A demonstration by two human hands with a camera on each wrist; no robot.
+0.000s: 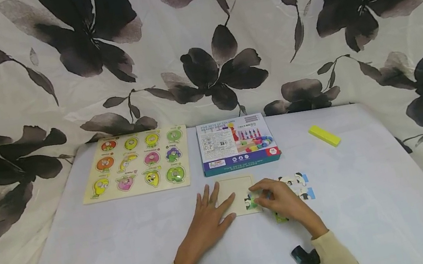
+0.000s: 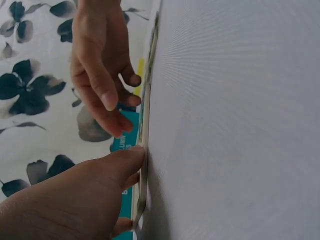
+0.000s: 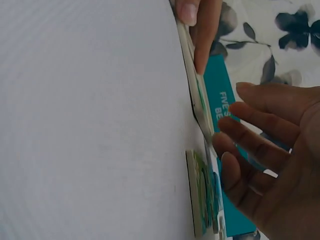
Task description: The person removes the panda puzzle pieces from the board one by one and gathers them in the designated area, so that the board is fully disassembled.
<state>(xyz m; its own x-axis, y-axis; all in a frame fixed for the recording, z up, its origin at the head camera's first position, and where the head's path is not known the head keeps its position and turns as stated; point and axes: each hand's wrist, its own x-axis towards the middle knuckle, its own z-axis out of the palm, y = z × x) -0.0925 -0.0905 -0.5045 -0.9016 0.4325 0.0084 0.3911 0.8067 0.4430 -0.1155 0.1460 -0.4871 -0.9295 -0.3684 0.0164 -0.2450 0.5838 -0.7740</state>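
A pale, shallow puzzle tray lies on the table, with one green and black-and-white puzzle piece in its lower right corner. My left hand rests on the tray's left part, fingers spread. Over the tray's right edge, beside that piece, is my right hand. Its fingers are loosely bent, and both wrist views show nothing between them. Panda puzzle pieces with blue parts lie just right of the right hand, partly covered by it. Below that hand a green piece peeks out; it also appears in the right wrist view.
Behind the tray lies a boxed bead set. A fruit puzzle board is at the back left, and a yellow block at the back right. A floral cloth hangs behind the white table.
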